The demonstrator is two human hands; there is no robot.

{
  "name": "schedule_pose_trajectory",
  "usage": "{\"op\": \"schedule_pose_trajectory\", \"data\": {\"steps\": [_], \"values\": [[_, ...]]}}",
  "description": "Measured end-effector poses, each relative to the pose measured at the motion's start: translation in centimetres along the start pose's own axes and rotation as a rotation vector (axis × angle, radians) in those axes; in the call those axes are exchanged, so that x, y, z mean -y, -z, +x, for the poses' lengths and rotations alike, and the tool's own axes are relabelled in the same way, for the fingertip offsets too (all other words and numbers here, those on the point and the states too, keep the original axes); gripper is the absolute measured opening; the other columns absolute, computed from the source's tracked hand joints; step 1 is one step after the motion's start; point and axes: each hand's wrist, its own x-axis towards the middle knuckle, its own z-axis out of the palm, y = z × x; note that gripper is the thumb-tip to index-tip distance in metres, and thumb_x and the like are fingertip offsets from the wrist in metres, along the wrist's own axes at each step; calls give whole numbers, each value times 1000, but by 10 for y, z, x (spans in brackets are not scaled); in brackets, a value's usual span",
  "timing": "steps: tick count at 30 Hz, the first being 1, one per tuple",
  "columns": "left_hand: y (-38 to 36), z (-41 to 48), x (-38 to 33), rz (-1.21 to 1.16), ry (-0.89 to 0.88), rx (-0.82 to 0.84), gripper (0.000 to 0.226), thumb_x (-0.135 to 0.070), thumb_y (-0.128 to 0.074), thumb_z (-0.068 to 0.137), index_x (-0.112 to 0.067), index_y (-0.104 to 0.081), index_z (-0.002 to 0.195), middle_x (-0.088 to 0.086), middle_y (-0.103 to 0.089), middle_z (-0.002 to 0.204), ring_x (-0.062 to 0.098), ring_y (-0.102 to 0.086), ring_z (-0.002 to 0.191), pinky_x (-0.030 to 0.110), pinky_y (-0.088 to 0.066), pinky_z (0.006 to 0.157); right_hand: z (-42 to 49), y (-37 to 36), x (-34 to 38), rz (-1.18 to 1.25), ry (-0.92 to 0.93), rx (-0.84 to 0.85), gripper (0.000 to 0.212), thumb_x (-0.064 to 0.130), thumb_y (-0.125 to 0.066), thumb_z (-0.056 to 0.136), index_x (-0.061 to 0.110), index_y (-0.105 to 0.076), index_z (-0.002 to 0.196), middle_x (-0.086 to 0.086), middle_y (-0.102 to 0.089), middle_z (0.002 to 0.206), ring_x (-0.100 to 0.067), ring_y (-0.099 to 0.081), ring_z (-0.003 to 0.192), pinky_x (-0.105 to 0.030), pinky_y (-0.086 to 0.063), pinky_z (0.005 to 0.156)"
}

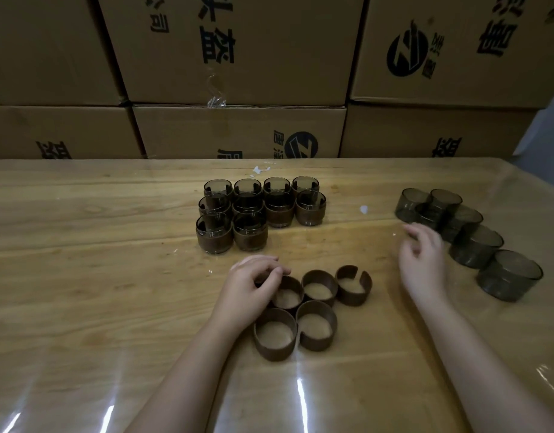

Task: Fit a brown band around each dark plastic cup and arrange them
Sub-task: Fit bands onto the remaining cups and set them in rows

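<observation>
Several banded dark cups (260, 210) stand in neat rows at the table's middle. Several loose brown bands (313, 307) lie in a cluster near me. My left hand (250, 282) rests on the leftmost band (286, 292), fingers curled over its rim. Several bare dark plastic cups (469, 235) lie in a diagonal line at the right. My right hand (422, 257) hovers just left of that line, fingers loosely apart and holding nothing.
The wooden table (81, 245) is covered with a glossy clear sheet. Stacked cardboard boxes (238, 73) form a wall along the far edge. A small white scrap (363, 209) lies between the banded cups and the bare cups.
</observation>
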Motion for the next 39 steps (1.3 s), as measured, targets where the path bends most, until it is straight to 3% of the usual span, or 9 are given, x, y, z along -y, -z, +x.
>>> {"op": "schedule_pose_trajectory", "data": {"steps": [6, 11, 15, 18, 22, 27, 32, 35, 39], "values": [[4, -1, -5, -259, 161, -92, 18, -14, -53, 97, -20, -70, 91, -7, -75, 84, 18, -69, 88, 38, -56, 83, 50, 15, 3, -371, -120, 197, 37, 24, -51, 97, 25, -53, 134, 3, -21, 158, -25, -37, 137, -43, -41, 98], [5, 0, -5, -302, 175, -101, 17, -13, -53, 97, -11, -69, 93, -3, -75, 81, 21, -69, 86, 34, -55, 83, 55, 12, 6, -449, -136, 200, 36, 23, -50, 99, 4, -55, 129, -8, -29, 147, -22, -52, 90, -34, -40, 77], [4, -1, -5, -315, 181, -87, 17, -12, -53, 97, -11, -69, 93, -2, -75, 81, 17, -70, 86, 34, -55, 85, 40, 5, 17, -369, -148, 113, 33, 23, -46, 101, -2, -58, 117, -10, -38, 139, -18, -49, 80, -35, -43, 74], [4, 0, -3, -312, 186, -81, 17, -14, -53, 98, -16, -69, 92, -4, -75, 83, 15, -70, 88, 35, -55, 87, 16, -2, 38, -196, -30, 101, 27, 24, -48, 100, 7, -63, 114, -3, -45, 131, -5, -49, 78, -21, -39, 66], [3, 2, 0, -251, 113, -100, 17, -16, -56, 97, -28, -66, 103, -12, -71, 102, 7, -66, 95, 28, -54, 85, -30, -18, 84, 344, -60, 283, 18, 21, -52, 98, 19, -70, 99, 2, -61, 117, -4, -64, 92, -21, -51, 82], [1, 4, 2, -320, 125, -140, 53, -17, -65, 90, -31, -41, 134, -13, -54, 129, -3, -60, 109, 24, -48, 96, -94, -39, 111, 851, -177, 519, 26, 14, -51, 98, 15, -74, 86, -3, -73, 96, -17, -71, 90, -24, -56, 79], [3, 4, 4, -236, 81, -129, 56, -47, -69, 79, -31, -48, 129, -16, -58, 124, 1, -55, 117, 15, -41, 99, -106, -43, 105, 814, 47, 530, 29, 7, -51, 97, 17, -75, 86, -5, -64, 107, -16, -69, 91, -21, -54, 78], [3, 3, 2, -163, 21, -175, 60, -56, -58, 76, -27, -50, 128, -8, -60, 125, 10, -55, 119, 31, -42, 104, -107, -40, 99, 581, 351, 431, 13, 17, -54, 93, 21, -65, 99, 3, -57, 114, -8, -66, 95, -16, -52, 80], [5, 3, 0, -155, 20, -233, 57, -58, -56, 74, -34, -48, 125, -17, -58, 120, 9, -55, 117, 42, -42, 105, -105, -44, 87, 381, 450, 332, 38, 16, -57, 90, 26, -48, 126, 14, -44, 128, -4, -56, 113, -15, -49, 89]]}}
